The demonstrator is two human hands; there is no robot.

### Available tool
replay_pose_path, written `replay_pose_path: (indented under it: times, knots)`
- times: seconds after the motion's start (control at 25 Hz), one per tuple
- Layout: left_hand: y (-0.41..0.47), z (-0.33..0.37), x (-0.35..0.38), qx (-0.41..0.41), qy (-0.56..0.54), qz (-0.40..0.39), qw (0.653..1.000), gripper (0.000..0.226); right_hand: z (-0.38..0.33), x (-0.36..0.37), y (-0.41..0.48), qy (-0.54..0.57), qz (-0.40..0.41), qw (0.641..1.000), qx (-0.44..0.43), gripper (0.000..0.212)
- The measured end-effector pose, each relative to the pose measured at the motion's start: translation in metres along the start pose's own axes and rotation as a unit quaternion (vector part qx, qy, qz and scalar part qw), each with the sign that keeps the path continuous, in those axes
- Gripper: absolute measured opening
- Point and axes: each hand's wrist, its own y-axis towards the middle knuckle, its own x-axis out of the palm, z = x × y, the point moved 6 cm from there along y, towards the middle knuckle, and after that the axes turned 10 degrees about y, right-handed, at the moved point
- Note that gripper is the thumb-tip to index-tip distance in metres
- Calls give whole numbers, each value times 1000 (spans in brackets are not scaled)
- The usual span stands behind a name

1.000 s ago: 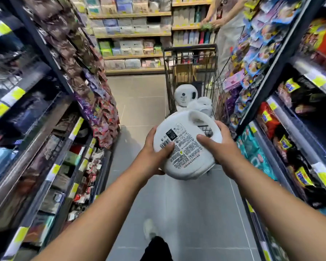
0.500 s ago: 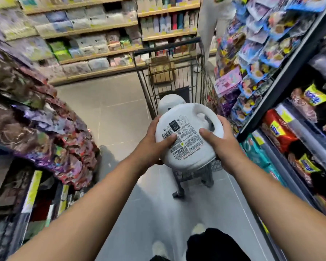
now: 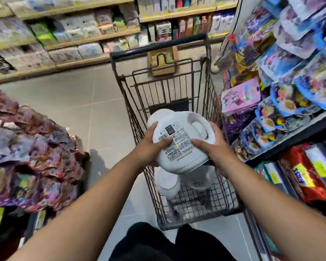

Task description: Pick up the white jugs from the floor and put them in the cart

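I hold a white jug (image 3: 179, 146) with a moulded handle and a printed back label over the basket of a wire shopping cart (image 3: 217, 196). My left hand (image 3: 149, 147) grips its left side, thumb across the label. My right hand (image 3: 213, 147) grips its right side below the handle. Two more white jugs (image 3: 167, 182) lie in the cart basket beneath the held one, partly hidden by it; another (image 3: 201, 176) lies to their right.
Snack racks close in on both sides: hanging packets at left (image 3: 32, 157), colourful bags on the right shelves (image 3: 290, 91). The cart handle (image 3: 158, 48) points away towards a far shelf wall. Someone's leg and shoe (image 3: 216, 65) stand beyond the cart at right. Grey tiled floor lies left of the cart.
I have walked up to the cart; it now stands right below my hands. The jug has moved forward and down over the basket, still gripped by both hands.
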Motion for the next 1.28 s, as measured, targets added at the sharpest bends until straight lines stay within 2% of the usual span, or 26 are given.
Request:
replay_pose_path:
  times: [0.08, 0.2, 0.4, 0.52, 0.64, 0.68, 0.76, 0.84, 1.16, 1.28]
  knots:
    - [38, 3, 3, -14, 17, -6, 1000, 87, 3, -7, 33, 5, 11, 1000, 20, 90]
    - [80, -2, 8, -55, 33, -20, 998, 89, 11, -17, 78, 9, 29, 999, 45, 88]
    - [135, -7, 21, -92, 38, -42, 994, 103, 36, -34, 125, 10, 83, 991, 101, 109]
    - [159, -12, 31, -114, 60, -58, 990, 118, 44, -45, 140, 5, 105, 989, 105, 98]
    - [171, -15, 42, -108, 84, -71, 988, 113, 51, -52, 147, 8, 119, 987, 105, 77]
    - [172, -13, 45, -99, 101, -74, 987, 107, 54, -54, 148, 11, 125, 986, 109, 77]
    - [176, -7, 50, -66, 159, -77, 982, 96, 57, -58, 150, 8, 144, 982, 119, 92]
    - [177, 5, 55, -24, 196, -76, 977, 93, 53, -62, 151, 0, 159, 981, 112, 97]
    - [156, 50, 45, 81, 211, -48, 973, 82, 12, -56, 133, -48, 157, 986, 18, 84]
    - [145, 67, 38, 124, 224, -44, 966, 77, -6, -57, 106, -31, 185, 982, -14, 77]
